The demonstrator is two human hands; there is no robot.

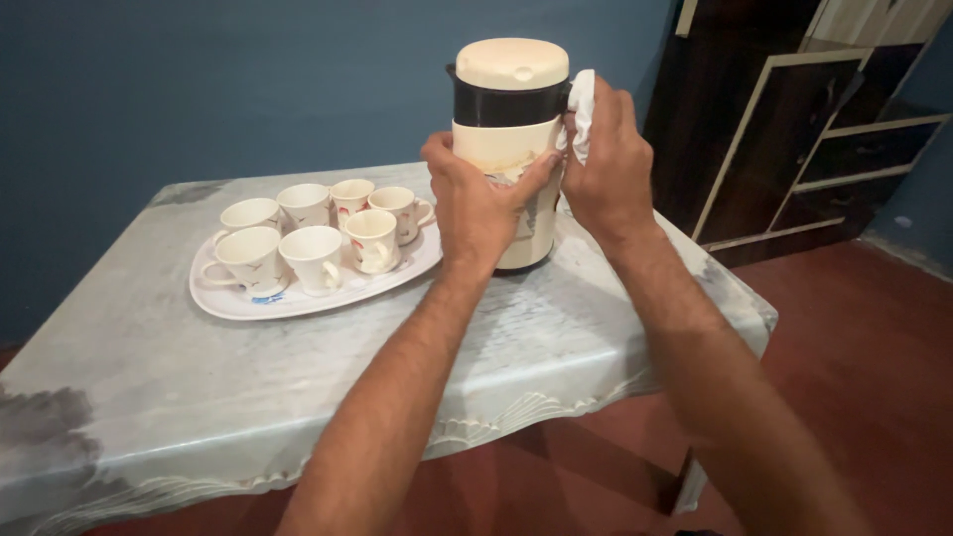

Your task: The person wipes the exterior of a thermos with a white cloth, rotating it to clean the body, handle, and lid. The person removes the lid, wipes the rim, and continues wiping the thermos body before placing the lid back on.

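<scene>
On the covered table [139,397], an oval tray [233,303] is carrying six empty cups [316,258], close enough to be knocked if the flask slips. The left hand [476,203] is gripping the cream flask [508,149] standing just right of the tray, while the right hand [608,169] is pressing a white cloth [583,111] against its side; a hard push could be tipping it. Its lid is closed, hiding the contents.

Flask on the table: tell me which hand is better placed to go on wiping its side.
Probably the right hand: it holds the white cloth pressed to the cream flask. The left hand only grips the flask's body, steadying it, with no cloth.
</scene>
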